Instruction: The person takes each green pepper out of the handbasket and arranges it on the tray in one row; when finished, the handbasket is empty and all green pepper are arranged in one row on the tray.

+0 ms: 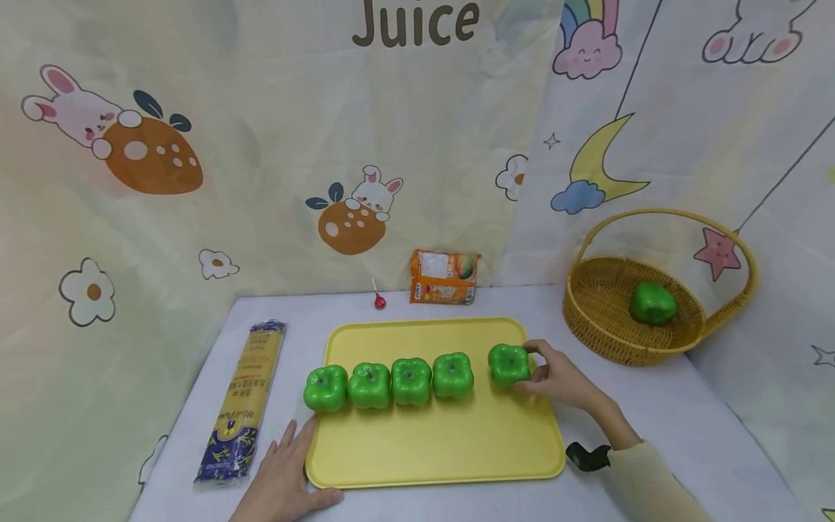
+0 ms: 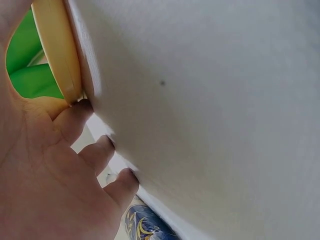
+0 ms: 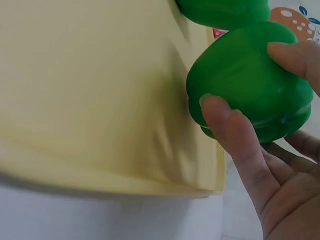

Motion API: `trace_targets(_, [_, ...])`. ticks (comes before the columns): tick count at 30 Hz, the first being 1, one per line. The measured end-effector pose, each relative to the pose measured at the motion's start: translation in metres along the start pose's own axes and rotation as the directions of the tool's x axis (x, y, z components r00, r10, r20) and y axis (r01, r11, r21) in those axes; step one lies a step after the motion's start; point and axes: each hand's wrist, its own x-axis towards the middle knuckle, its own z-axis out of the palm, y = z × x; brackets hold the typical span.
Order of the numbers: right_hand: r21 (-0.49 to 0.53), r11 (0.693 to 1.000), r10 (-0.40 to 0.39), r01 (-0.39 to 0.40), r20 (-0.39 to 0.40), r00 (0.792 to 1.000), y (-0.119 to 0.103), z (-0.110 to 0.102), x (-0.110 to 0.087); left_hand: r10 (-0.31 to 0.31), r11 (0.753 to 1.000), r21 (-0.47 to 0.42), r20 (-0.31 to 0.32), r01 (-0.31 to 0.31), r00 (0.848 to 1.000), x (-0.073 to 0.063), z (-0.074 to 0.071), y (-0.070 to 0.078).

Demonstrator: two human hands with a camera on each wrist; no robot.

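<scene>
My right hand [image 1: 562,377] pinches a green bell pepper [image 1: 509,365] between thumb and fingers, over the right part of the yellow tray [image 1: 430,449]. In the right wrist view the pepper [image 3: 245,85] appears slightly above the tray surface, its shadow beside it. Several more green bell peppers [image 1: 412,381] stand in a row to its left, the leftmost [image 1: 325,388] at the tray's left edge. My left hand [image 1: 280,475] lies at the tray's front left corner, fingers spread and thumb along the front rim. The left wrist view shows its fingertips [image 2: 80,112] on the white cloth beside the rim.
On the right stands a wicker basket [image 1: 613,344] with a tall handle, holding one green bell pepper [image 1: 653,303]. A pasta packet [image 1: 243,399] lies left of the tray. Behind it are a red lollipop [image 1: 380,301] and an orange snack packet [image 1: 444,277], near the printed backdrop.
</scene>
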Motion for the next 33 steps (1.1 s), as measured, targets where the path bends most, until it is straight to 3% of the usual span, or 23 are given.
trace_targets(14, [0.089,0.996,-0.040,0.030,0.111,0.993,-0.005,0.018,0.009,0.027,0.999,0.021,-0.022,-0.026,0.999,0.000,-0.002,0.000])
trace_targets(33, [0.076,0.997,-0.036,0.026,0.122,0.992,-0.006,0.029,0.013,0.033,0.999,0.016,-0.028,-0.032,0.999,-0.002,-0.001,0.000])
